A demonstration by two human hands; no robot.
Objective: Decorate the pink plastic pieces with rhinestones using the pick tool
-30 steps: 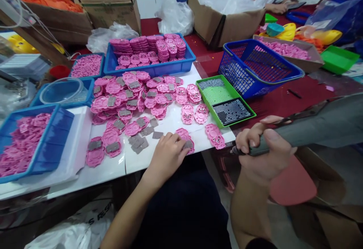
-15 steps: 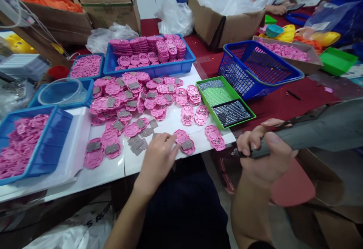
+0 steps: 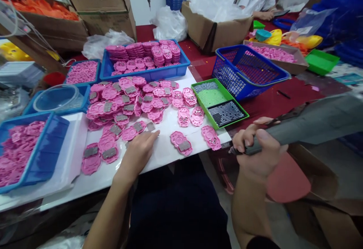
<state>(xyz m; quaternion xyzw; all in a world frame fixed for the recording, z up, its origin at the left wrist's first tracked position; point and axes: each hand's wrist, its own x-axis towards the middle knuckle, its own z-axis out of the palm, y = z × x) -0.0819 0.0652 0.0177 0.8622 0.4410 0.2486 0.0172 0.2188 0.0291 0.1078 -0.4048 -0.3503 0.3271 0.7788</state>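
My left hand [image 3: 138, 150] is over the loose grey metal plates [image 3: 150, 126] on the white table top, its fingers drawn together and bent down. Whatever is under the fingertips is hidden. In my right hand [image 3: 259, 147], off the table's right front edge, is a grey electric screwdriver [image 3: 295, 126], its tip pointing left. Between the hands lies a pink plastic casing [image 3: 180, 143] with a grey plate on its lower half. Another pink casing [image 3: 211, 137] with shiny parts lies nearer the screwdriver tip. Many more casings are heaped behind my left hand.
A green tray [image 3: 198, 97] holds small screws and a black perforated plate [image 3: 227, 112]. Behind it stands a blue basket [image 3: 241, 75]. Stacked pink casings fill a blue bin [image 3: 144, 76] at the back. Another blue bin [image 3: 55, 150] stands left. A co-worker's hand [image 3: 265, 15] shows far right.
My left hand has left the pink casing and moved left onto the loose grey plates. My right hand still grips the screwdriver in nearly the same place. The view has shifted slightly.
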